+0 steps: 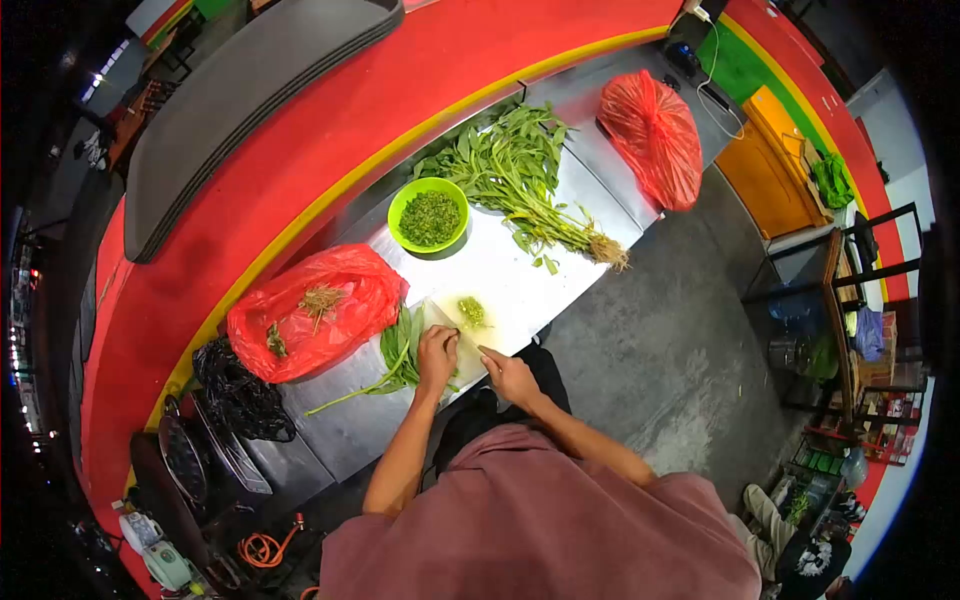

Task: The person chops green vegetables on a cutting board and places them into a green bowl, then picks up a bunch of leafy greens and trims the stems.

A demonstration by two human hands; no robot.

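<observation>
My left hand (437, 357) is closed over the near end of a bunch of leafy greens (400, 348), pressing it on a pale cutting board (489, 331). The leaves and one long stem trail out to its left. My right hand (511, 376) grips a knife (486, 350). The handle is mostly hidden in the fist and the blade points toward my left fingertips. Just beyond the blade lies a small heap of finely chopped greens (471, 311). Farther back, a lime-green bowl (395, 222) holds more chopped greens (430, 218).
A big bundle of rooted greens (520, 165) lies at the table's back right, near a tied red plastic bag (655, 140). Left of my hands sit an open red bag (310, 300) with plant scraps and a black bag (235, 390). A red counter wall (480, 60) runs behind.
</observation>
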